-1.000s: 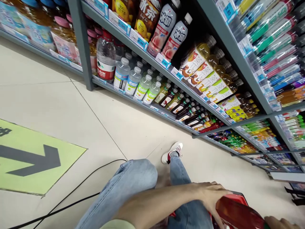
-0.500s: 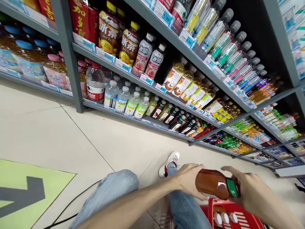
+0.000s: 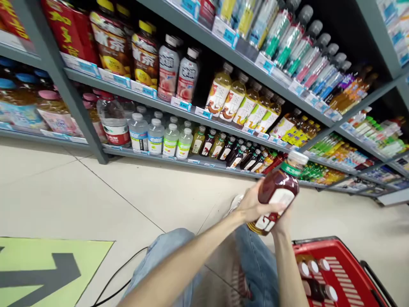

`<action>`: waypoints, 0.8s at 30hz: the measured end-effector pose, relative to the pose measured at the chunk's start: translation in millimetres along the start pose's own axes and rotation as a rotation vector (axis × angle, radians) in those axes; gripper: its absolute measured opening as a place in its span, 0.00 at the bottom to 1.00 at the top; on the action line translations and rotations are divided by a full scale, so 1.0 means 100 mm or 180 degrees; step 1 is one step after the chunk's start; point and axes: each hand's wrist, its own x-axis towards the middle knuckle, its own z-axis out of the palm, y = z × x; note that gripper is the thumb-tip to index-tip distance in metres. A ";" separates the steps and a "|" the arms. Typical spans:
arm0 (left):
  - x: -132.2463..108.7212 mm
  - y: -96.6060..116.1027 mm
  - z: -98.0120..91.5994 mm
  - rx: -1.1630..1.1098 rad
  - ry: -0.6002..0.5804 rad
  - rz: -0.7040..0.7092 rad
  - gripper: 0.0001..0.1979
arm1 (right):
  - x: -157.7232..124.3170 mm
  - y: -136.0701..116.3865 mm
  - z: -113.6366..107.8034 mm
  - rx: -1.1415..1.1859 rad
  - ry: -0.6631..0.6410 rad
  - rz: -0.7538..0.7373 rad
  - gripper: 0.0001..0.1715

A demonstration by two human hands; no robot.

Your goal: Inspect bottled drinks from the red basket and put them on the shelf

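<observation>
Tilted in front of me is a drink bottle (image 3: 276, 192) with dark red-brown liquid, a white-and-dark label, a green neck band and a white cap pointing up and right. My left hand (image 3: 254, 204) is closed round its left side, with the thumb across the label. Behind the lower right side of that bottle is my right hand (image 3: 283, 224), gripping it there; most of its fingers are hidden. Below and right of my hands, a red shopping basket (image 3: 347, 273) holds several white-capped bottles (image 3: 315, 290).
Shelves (image 3: 153, 91) of bottled drinks run along the far side, with juice bottles (image 3: 236, 100) and small dark bottles (image 3: 238, 157) on lower levels. A black cable (image 3: 116, 273) lies on the floor by my knee. A green floor sign (image 3: 86, 260) is at lower left.
The bottle has turned from lying sideways to tilted cap-up, its label now showing. My right hand has moved left from the cap end to behind the bottle. More of the basket shows.
</observation>
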 end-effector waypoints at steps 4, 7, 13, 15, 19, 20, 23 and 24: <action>0.08 -0.05 -0.15 -0.0356 0.0280 -0.0141 0.35 | -0.27 0.28 -0.04 0.0038 -0.0456 0.0334 0.43; 0.16 -0.10 -0.21 -0.0817 0.0460 -0.0423 0.34 | -0.37 0.25 0.06 -0.0288 -0.0693 0.0200 0.49; 0.33 -0.13 -0.34 -0.1498 0.0184 -0.0964 0.38 | -0.45 0.22 0.25 -0.0072 -0.0662 0.0759 0.41; 0.38 -0.17 -0.39 -0.1539 0.0146 -0.1072 0.39 | -0.46 0.31 0.27 0.0141 -0.0630 0.0893 0.41; 0.41 -0.29 -0.45 -0.1446 0.0128 -0.1550 0.41 | -0.48 0.44 0.30 0.0428 -0.0412 0.1056 0.38; 0.41 -0.32 -0.45 -0.1422 0.0137 -0.1636 0.42 | -0.48 0.44 0.30 0.0446 -0.0377 0.1119 0.37; 0.41 -0.37 -0.46 -0.1352 0.0184 -0.1615 0.41 | -0.47 0.41 0.30 0.0317 -0.0400 0.1374 0.38; 0.40 -0.39 -0.46 -0.1318 0.0197 -0.1536 0.39 | -0.48 0.39 0.30 0.0239 -0.0431 0.1469 0.39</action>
